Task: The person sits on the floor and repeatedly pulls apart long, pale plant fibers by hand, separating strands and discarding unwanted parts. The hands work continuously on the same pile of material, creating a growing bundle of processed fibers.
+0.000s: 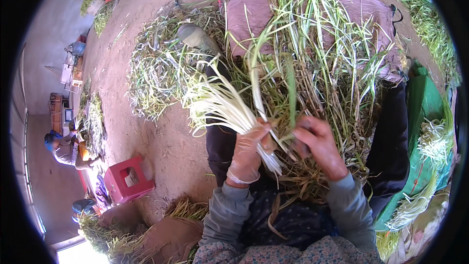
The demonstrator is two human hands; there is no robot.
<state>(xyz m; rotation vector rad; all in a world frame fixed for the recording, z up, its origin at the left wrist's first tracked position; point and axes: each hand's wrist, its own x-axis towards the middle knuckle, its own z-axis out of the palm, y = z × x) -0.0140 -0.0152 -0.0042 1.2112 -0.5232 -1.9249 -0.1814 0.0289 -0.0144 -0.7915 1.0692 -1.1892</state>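
Observation:
My left hand, in a thin clear glove, is closed around a bundle of pale-stemmed leafy vegetable stalks that fan out to the upper left. One longer stalk stands apart from the bundle, rising from beside the left fingers. Close by on the right, my right hand pinches a green leaf, blurred, with dry bits near the fingertips. Under and beyond both hands lie long unsorted stalks, green and withered brown, partly over a purplish woven sack.
A heap of leaf scraps surrounds my shoe. A red plastic stool stands at left, with a person beyond it. Bundled pale stalks rest on green sheeting at right. More greens lie at the upper right.

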